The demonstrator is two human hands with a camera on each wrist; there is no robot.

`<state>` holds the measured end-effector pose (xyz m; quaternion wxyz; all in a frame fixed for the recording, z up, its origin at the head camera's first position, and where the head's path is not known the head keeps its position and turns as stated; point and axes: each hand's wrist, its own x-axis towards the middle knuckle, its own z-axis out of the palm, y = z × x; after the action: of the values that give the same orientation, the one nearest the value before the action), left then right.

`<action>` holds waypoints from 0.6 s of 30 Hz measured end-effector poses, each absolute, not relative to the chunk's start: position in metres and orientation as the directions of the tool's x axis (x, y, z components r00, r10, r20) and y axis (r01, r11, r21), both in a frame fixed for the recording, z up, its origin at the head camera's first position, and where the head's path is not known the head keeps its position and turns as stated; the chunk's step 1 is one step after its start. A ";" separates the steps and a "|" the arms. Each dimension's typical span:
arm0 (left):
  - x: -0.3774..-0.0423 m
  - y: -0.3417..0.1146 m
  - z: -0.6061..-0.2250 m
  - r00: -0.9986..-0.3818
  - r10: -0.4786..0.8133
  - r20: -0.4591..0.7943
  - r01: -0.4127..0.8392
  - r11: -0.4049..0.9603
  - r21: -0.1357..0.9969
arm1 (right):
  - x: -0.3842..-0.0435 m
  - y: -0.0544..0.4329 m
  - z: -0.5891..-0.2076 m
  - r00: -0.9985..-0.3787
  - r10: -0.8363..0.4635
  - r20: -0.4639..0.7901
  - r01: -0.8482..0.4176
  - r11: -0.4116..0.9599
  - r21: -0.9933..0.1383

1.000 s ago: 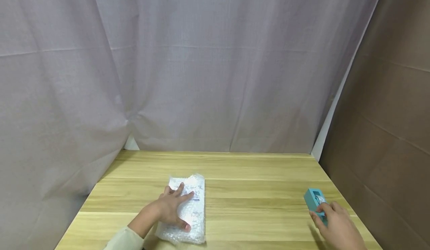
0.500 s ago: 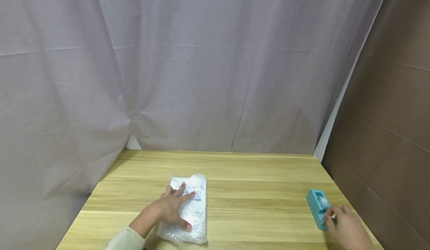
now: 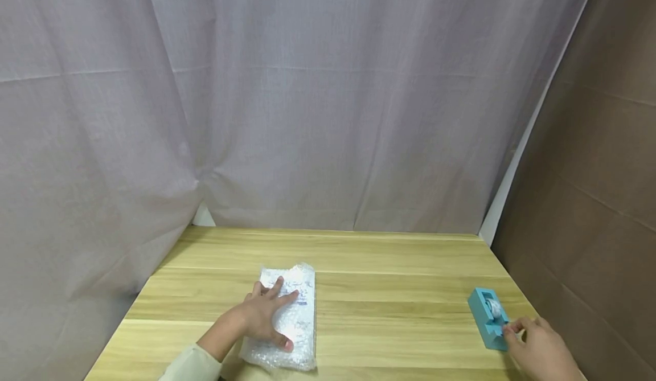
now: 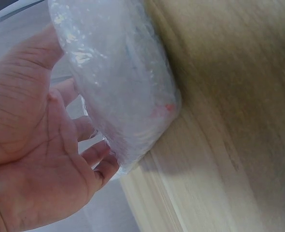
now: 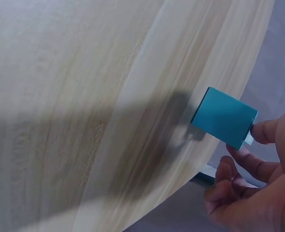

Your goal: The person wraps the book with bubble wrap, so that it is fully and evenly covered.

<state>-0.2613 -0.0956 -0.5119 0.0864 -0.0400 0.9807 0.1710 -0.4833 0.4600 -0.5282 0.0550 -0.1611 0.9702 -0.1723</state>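
Observation:
A flat white package in bubble wrap (image 3: pixel 299 332) lies on the table, left of centre in the head view. My left hand (image 3: pixel 261 315) rests on top of it with fingers spread. From the left wrist, the wrapped package (image 4: pixel 118 72) shows its near end, and the hand (image 4: pixel 41 140) lies along its far face. To the right stands a turquoise tape dispenser (image 3: pixel 482 317) holding a roll of clear tape (image 3: pixel 493 307). At its cutting end, my right hand (image 3: pixel 540 347) pinches the tape's end (image 5: pixel 249 139) between thumb and forefinger, beside the dispenser's blue end face (image 5: pixel 224 117).
The wooden table (image 3: pixel 389 290) stretches between package and dispenser. A grey curtain (image 3: pixel 328 113) hangs behind its back edge, and a brown cloth (image 3: pixel 589 187) hangs along the right side, close to the right hand.
My right hand has shifted from over the dispenser's top to its near right end, pinching there. The dispenser now shows more fully. My left hand and the package keep their place.

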 end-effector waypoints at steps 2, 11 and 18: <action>-0.261 -0.095 -0.513 -0.982 -0.046 -0.186 -0.106 0.938 0.329 | -0.484 0.461 -0.530 -0.943 -0.329 -0.047 -0.290 0.884 -0.367; -0.261 -0.094 -0.516 -0.982 -0.042 -0.183 -0.102 0.937 0.333 | -0.490 0.464 -0.536 -0.950 -0.281 -0.138 -0.159 0.812 -0.562; -0.263 -0.096 -0.515 -0.981 -0.048 -0.186 -0.107 0.940 0.324 | -0.490 0.462 -0.535 -0.954 -0.240 -0.180 -0.084 0.789 -0.608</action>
<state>-0.2627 -0.0956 -0.5147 0.0879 -0.0394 0.9810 0.1687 -0.4901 0.4616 -0.5351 0.1246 -0.0862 0.9376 -0.3130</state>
